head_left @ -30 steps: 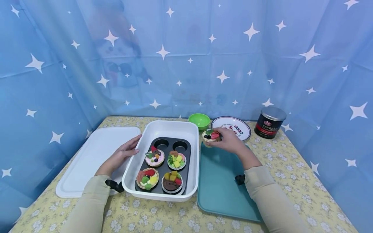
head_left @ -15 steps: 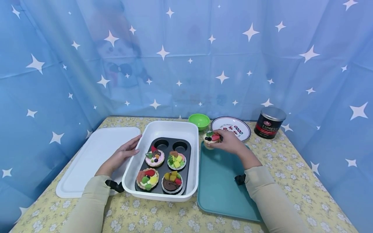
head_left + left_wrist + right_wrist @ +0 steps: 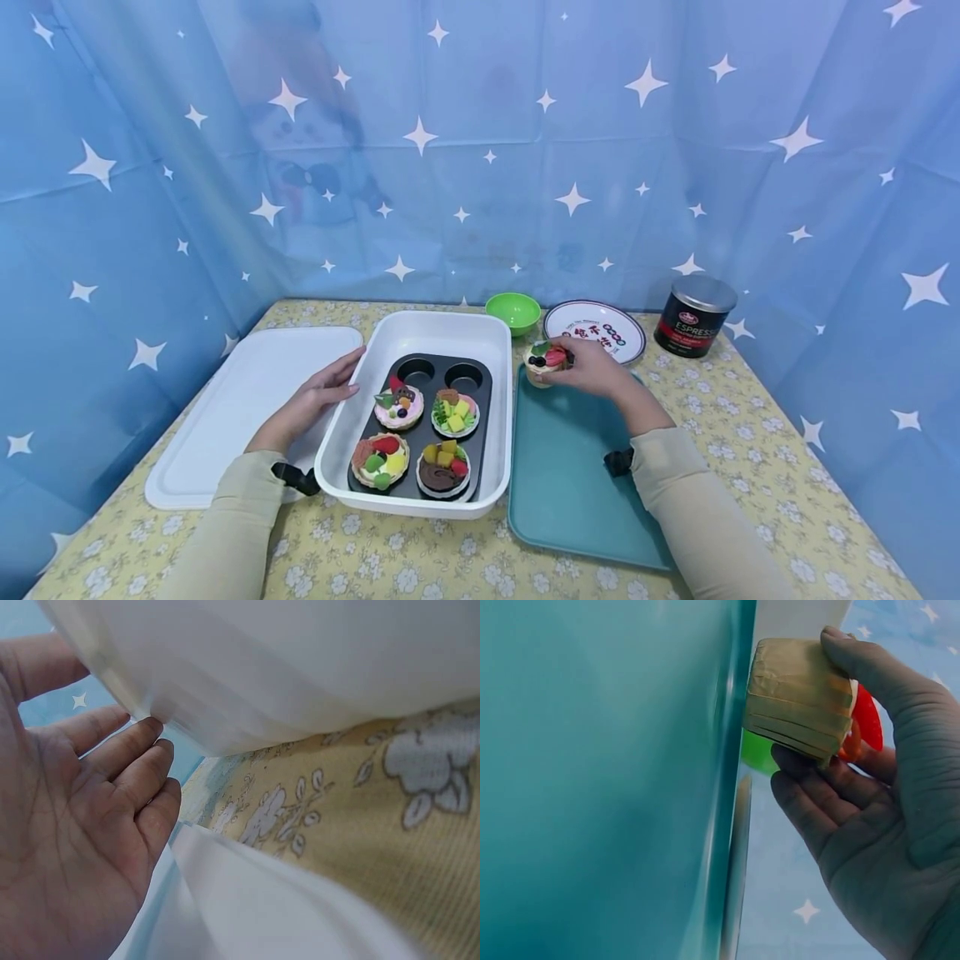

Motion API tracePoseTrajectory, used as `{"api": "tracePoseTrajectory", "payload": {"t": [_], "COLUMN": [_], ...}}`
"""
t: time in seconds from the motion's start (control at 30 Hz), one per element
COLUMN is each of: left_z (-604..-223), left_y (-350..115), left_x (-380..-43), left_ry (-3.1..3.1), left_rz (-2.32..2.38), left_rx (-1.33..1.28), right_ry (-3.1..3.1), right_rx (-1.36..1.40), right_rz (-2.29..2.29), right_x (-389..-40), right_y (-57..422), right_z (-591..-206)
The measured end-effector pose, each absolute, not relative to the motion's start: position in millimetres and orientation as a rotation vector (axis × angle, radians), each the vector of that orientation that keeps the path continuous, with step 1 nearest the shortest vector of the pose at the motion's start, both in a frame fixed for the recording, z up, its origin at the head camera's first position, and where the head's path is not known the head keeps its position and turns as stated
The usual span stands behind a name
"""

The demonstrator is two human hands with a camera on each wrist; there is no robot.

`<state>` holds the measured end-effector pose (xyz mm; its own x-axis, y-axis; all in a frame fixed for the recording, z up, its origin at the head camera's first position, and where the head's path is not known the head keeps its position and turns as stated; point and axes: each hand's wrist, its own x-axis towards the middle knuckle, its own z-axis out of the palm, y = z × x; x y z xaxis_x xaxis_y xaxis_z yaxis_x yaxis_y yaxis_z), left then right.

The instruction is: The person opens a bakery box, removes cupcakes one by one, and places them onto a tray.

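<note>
A toy cupcake topped with a strawberry and dark berries is held by the right hand, thumb and fingers pinching its sides. It hovers near the far left corner of the teal tray. In the right wrist view the yellowish wrapper shows between thumb and fingertips. The left hand touches the left side of a white bin, fingers extended. Inside the bin, a dark muffin pan has several fruit-topped cupcakes in its cups. The pan's two far cups hold nothing.
A white lid lies left of the bin. Toward the back stand a green bowl, a patterned plate and an espresso can. A blue starred curtain surrounds the flowered tablecloth.
The cupcake and right hand have shifted slightly right and nearer the body. The cupcake is tilted a little differently. The left hand and the bin look unmoved.
</note>
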<state>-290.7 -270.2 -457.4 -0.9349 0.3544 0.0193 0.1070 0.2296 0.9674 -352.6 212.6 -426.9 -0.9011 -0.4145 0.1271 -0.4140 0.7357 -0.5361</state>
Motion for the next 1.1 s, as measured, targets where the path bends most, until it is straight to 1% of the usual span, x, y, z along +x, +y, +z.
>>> {"api": "tracePoseTrajectory", "payload": {"t": [0.6, 0.9, 1.1], "left_z": [-456.9, -456.8, -457.0], "left_y": [-270.2, -270.1, -270.5], "left_x": [-290.6, -290.8, -290.6], "left_ry": [2.340, 2.357, 2.353], "left_rz": [1.742, 1.730, 1.736], "left_rx": [0.417, 0.384, 0.361], "right_ry": [2.865, 2.840, 2.838], "right_rx": [-0.697, -0.764, -0.752], "right_rz": [-0.879, -0.893, -0.890], "right_x": [-353.0, -354.0, -351.8], "right_y": [214.5, 214.5, 213.3], "right_z": [-429.6, -431.6, -430.4]}}
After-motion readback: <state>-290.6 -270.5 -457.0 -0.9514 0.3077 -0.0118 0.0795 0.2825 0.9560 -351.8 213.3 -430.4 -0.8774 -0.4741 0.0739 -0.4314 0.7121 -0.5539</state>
